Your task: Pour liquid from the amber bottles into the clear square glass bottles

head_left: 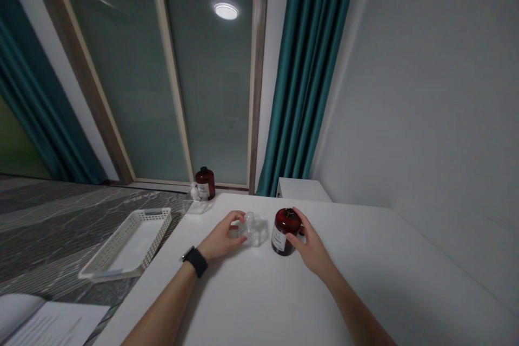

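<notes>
My right hand (310,240) is wrapped around the right side of a dark amber bottle (279,239) with a white label, standing on the white table. A dark top shows on the bottle, and a small dark reddish part beside it is half covered by my fingers. To its left, my left hand (227,235), with a black watch on the wrist, curls its thumb and fingers around a small clear bottle (250,220). A clear tray (259,235) is under or just beside this clear bottle; blur hides its exact outline.
At the table's far left corner stand another amber bottle (206,184) with a black cap, a small white bottle (194,191) and a clear tray (198,207). Left of the table are a white basket (140,270) and an open book (60,324). A white cabinet (304,189) stands behind.
</notes>
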A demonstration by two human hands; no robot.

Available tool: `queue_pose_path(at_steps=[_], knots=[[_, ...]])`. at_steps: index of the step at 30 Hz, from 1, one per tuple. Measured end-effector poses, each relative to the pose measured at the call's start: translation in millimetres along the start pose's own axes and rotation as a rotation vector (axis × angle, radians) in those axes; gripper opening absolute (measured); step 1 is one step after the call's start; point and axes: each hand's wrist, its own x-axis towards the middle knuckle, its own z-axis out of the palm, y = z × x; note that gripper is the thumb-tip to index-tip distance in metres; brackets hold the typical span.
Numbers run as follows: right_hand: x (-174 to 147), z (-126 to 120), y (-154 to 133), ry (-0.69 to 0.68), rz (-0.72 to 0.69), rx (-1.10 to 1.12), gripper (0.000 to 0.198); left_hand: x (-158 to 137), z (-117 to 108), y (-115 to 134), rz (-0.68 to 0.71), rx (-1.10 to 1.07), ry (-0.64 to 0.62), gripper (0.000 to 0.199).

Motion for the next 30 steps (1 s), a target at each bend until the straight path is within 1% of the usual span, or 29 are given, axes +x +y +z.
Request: queue_pose_path(at_steps=[3, 12, 16, 20, 22, 24, 26, 28, 30], knots=[[5, 1, 4, 0.004, -0.003, -0.001, 0.067, -1, 1, 5, 0.002, -0.009, -0.019, 0.029], [24, 4, 24, 0.035, -0.100, -0.049, 0.066, -4, 5, 6, 0.013, -0.026, -0.057, 0.029], [26, 5, 23, 0.067, -0.158, -0.065, 0.064, -4, 6, 8, 0.011, -0.020, -0.080, 0.028], [22, 6, 14, 0.131, -0.184, -0.109, 0.062, -3, 6, 9, 0.002, 0.018, -0.080, 0.028], [16, 5, 8, 0.210, -0.198, -0.128, 0.055, -3, 6, 9, -0.001, 0.034, -0.081, 0.028], [8, 3, 3, 0.298, -0.191, -0.102, 0.039, -3, 6, 8, 0.000, 0.045, -0.082, 0.027], [1, 2, -2, 0.334, -0.167, -0.057, 0.024, -4, 6, 8, 0.002, 0.049, -0.079, 0.027], [-5, 1, -6, 0.289, -0.148, -0.026, 0.020, -4, 6, 8, 0.002, 0.047, -0.073, 0.027], [-8, 1, -10, 0.200, -0.134, -0.002, 0.021, -4, 6, 9, -0.004, 0.038, -0.065, 0.027]])
